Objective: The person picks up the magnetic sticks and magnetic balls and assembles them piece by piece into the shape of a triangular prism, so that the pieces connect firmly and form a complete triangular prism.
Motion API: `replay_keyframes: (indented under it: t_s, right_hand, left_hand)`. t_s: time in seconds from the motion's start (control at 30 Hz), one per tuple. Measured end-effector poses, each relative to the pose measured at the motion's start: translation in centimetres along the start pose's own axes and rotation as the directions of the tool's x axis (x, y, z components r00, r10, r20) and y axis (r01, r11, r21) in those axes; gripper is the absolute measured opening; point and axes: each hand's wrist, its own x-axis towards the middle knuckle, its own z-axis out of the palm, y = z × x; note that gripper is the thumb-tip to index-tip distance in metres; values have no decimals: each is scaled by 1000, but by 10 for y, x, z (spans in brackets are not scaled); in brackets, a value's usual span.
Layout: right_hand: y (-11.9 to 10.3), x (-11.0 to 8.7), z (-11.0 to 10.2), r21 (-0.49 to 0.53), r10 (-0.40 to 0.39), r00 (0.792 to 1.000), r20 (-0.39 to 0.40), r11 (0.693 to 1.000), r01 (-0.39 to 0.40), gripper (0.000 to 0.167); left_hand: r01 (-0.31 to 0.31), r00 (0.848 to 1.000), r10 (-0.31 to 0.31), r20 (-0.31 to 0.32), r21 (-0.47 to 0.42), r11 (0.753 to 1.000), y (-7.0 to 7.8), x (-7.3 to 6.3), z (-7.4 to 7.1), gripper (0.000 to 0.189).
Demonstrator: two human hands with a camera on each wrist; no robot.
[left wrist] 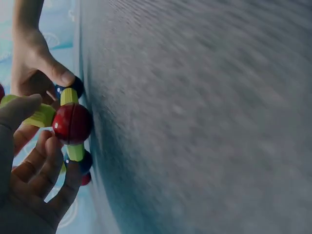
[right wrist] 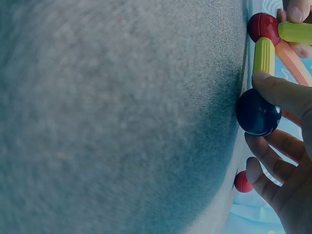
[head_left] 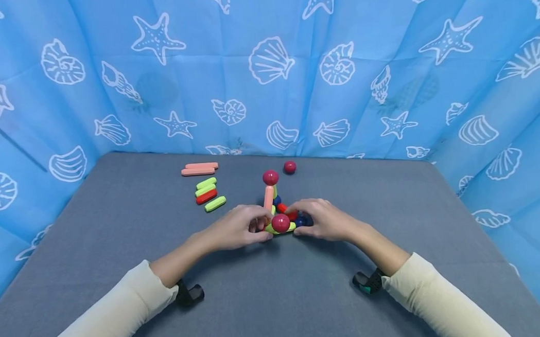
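Both hands work at a small structure of magnetic rods and balls. My left hand (head_left: pixel 245 226) pinches a yellow-green rod (left wrist: pixel 41 117) that rises from a red ball (left wrist: pixel 73 123) at the structure's base. On the other side, my right hand (head_left: pixel 321 219) holds a dark blue ball (right wrist: pixel 258 112) between thumb and fingers. A short yellow-green rod (right wrist: pixel 264 56) joins this blue ball to the base's red ball. A raised red ball (head_left: pixel 280 223) shows between the hands. Behind it, a salmon rod (head_left: pixel 268 197) slants up to another red ball (head_left: pixel 270 177). The hands partly hide the base.
Two loose salmon rods (head_left: pixel 199 170) lie at the back left of the grey table (head_left: pixel 278 302). Closer in are several yellow-green rods (head_left: pixel 215 204) and a red rod (head_left: pixel 206 196). Behind the structure sits a loose red ball (head_left: pixel 290 167). A blue shell-patterned curtain (head_left: pixel 226 63) surrounds the table's back.
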Motion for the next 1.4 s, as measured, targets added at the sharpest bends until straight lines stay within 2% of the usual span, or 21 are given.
replay_keyframes:
  t_s: [0.1,0.27,0.43,0.53,0.6,0.7,0.8,0.9,0.93,1.03,1.13,1.2,1.27,1.3,1.37,1.4]
  right_hand:
    - [0,0,0,16,5,1000,2,1000,-5,46]
    - [3,-1,0,62,6,1000,3,998,-6,47]
    - [7,-2,0,117,1,1000,1,993,-1,47]
    - [9,-3,-1,156,7,1000,9,988,-8,46]
    - [10,-3,-1,177,13,1000,15,984,-16,46]
    - [12,-4,-2,193,24,999,24,981,-28,45]
    - [13,-5,-2,202,32,999,32,979,-37,45]
    - [13,-4,-1,206,32,999,37,978,-39,45]
    - [13,-4,-1,207,33,999,39,977,-41,45]
    - [13,-4,-2,210,38,999,37,977,-45,45]
    - [13,-5,-2,213,31,999,28,976,-36,45]
    - [12,-5,-2,215,24,999,23,976,-29,44]
    - [12,-6,-2,216,18,1000,21,976,-22,45]
    - [12,-6,-2,217,18,1000,22,976,-22,45]
    - [11,-6,-3,220,21,999,26,975,-27,45]
    - [11,-6,-3,221,25,999,28,975,-31,45]
  left_hand:
    - [-7,1000,7,1,-53,999,-4,-3,0,21]
    - [16,1000,-13,21,-155,988,-11,-9,-5,35]
    - [51,998,-44,44,-191,980,-13,-10,-7,43]
    - [70,996,-60,62,-168,983,-13,-12,-14,43]
    - [87,996,-82,45,-138,987,-16,-14,-23,40]
    - [139,988,-145,-61,-91,986,-26,-19,-39,32]
    - [212,955,-218,-202,-52,976,-42,-27,-51,27]
    - [281,924,-276,-264,-18,959,-55,-37,-59,29]
    - [301,919,-292,-264,-7,954,-58,-39,-61,30]
    - [346,917,-327,-227,50,937,-63,-42,-62,33]
    - [372,918,-348,-188,116,921,-64,-39,-61,35]
    - [381,917,-358,-179,123,916,-64,-36,-60,39]
    - [389,911,-372,-181,73,918,-62,-33,-58,42]
    - [394,905,-385,-180,15,919,-60,-31,-57,44]
    - [400,891,-420,-171,-138,906,-56,-27,-56,47]
    - [399,884,-438,-161,-228,888,-54,-25,-56,48]
